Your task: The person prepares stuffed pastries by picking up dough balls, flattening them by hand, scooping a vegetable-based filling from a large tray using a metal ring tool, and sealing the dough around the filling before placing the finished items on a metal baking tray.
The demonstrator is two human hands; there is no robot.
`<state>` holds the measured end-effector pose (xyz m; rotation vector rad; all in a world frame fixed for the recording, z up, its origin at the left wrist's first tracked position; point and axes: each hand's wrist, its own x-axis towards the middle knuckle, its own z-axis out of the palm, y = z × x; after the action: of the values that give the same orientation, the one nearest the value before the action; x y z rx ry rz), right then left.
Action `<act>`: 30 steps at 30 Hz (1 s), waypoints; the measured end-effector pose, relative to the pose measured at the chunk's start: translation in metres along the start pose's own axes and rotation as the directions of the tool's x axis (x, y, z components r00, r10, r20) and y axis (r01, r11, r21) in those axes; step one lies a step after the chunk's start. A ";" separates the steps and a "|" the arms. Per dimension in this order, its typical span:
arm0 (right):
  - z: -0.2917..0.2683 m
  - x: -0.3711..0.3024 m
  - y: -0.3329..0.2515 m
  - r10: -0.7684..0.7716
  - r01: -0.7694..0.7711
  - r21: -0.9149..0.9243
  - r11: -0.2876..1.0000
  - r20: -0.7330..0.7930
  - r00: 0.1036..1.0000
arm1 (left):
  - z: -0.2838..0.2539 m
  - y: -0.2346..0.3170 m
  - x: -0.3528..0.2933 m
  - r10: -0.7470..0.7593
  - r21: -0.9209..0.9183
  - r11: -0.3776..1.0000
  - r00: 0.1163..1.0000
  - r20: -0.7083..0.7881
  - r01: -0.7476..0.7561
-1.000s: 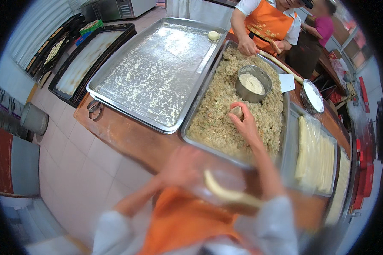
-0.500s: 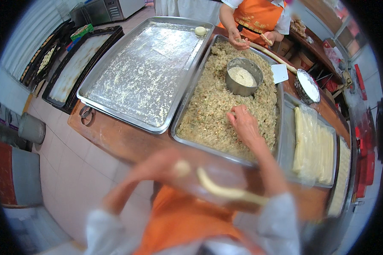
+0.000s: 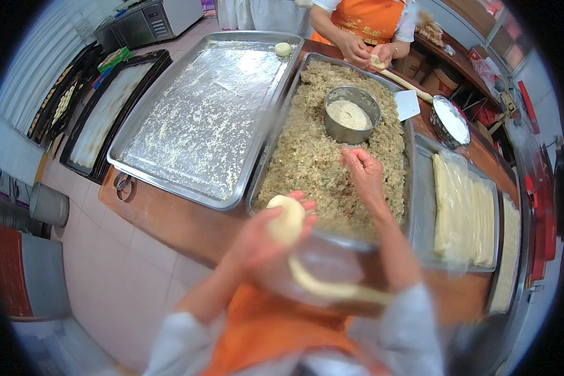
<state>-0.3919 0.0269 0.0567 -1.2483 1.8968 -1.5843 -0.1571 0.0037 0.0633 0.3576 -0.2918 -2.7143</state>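
A pale round of dough (image 3: 286,220) rests in my left hand (image 3: 255,243), gripped by the thumb on one side, with the fingers behind it. My left hand is over the near left edge of a metal tray (image 3: 411,216) heaped with crumbly, speckled filling (image 3: 316,169). Over the filling, my right hand (image 3: 365,174) has its fingers drawn together; whatever is between them is hidden. A round metal container (image 3: 351,133) of pale crumbs sits in the filling just beyond that hand. On the near table lies a curved dough rope (image 3: 332,290), partly under my right sleeve.
A large floured tray (image 3: 194,119) at left bears one dough ball (image 3: 283,49). At right are dough strips under plastic (image 3: 460,213), a white scraper (image 3: 407,104) and a bowl of white powder (image 3: 451,122). Across the table, a person in an orange apron (image 3: 370,22) handles dough.
My left hand has risen and moved forward to the tray's edge, bringing the dough round with it. My right hand's fingers have drawn closer together. The other person's hands have come together.
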 end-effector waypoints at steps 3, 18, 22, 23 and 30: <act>-0.005 0.002 0.007 0.039 -0.039 0.007 0.999 0.060 0.997 | -0.001 -0.001 0.008 0.003 0.018 1.000 1.000 0.012 -0.004; -0.005 -0.038 -0.021 0.035 -0.075 0.145 0.987 0.262 0.964 | -0.012 0.000 0.075 0.349 0.033 0.937 0.932 -0.103 -0.347; 0.010 -0.058 -0.033 -0.249 0.296 -0.168 0.940 0.252 0.935 | -0.009 -0.024 0.088 0.563 0.559 0.670 0.825 0.046 -0.488; 0.016 -0.056 -0.031 -0.318 0.363 -0.190 0.912 0.228 0.920 | -0.004 -0.028 0.091 0.529 0.377 0.787 0.849 -0.003 -0.489; -0.009 -0.052 -0.031 -0.061 -0.019 0.244 0.970 0.318 0.946 | 0.018 -0.021 0.059 0.414 0.741 0.588 0.908 0.069 -0.324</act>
<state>-0.3585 0.0751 0.0750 -1.3274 1.4438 -1.4645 -0.2228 0.0020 0.0629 0.5854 -1.3062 -2.0205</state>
